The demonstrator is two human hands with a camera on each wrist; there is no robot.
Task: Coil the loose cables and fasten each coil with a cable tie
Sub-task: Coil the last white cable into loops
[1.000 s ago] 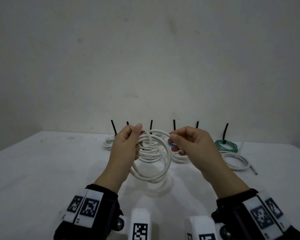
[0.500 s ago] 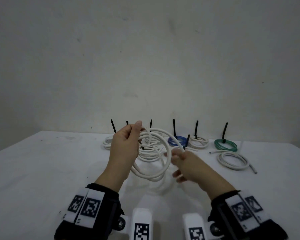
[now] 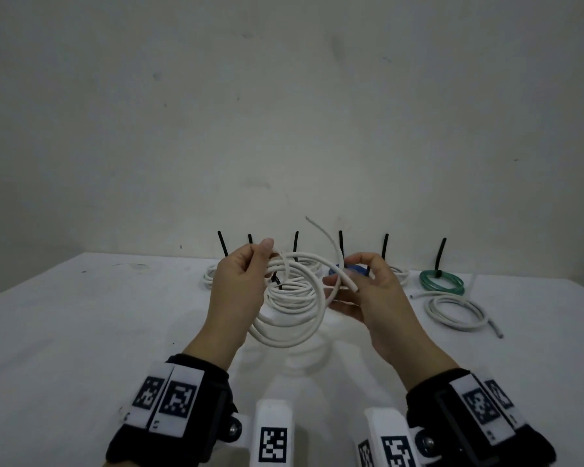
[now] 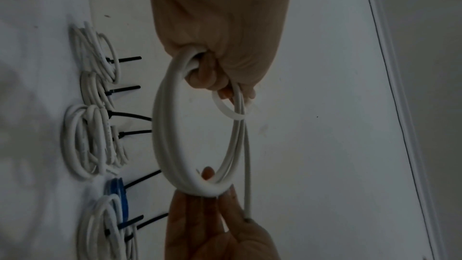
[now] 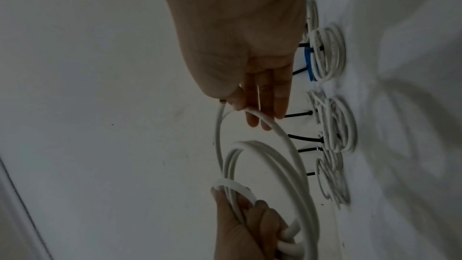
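Fingers (image 3: 267,251) of the left hand (image 3: 236,291) grip the springy, light white round plastic cable coil (image 3: 290,308) while the right hand (image 3: 368,298) pinches its stiff loose end (image 3: 346,281), best held where turns cross.

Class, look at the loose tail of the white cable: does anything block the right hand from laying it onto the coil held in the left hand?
Nothing visible does. The right hand already pinches the tail, and only open air separates it from the white coil in the left hand.

Right hand (image 5: 250,56) pinches white cable (image 5: 282,145); left hand (image 5: 245,230) grips its coil
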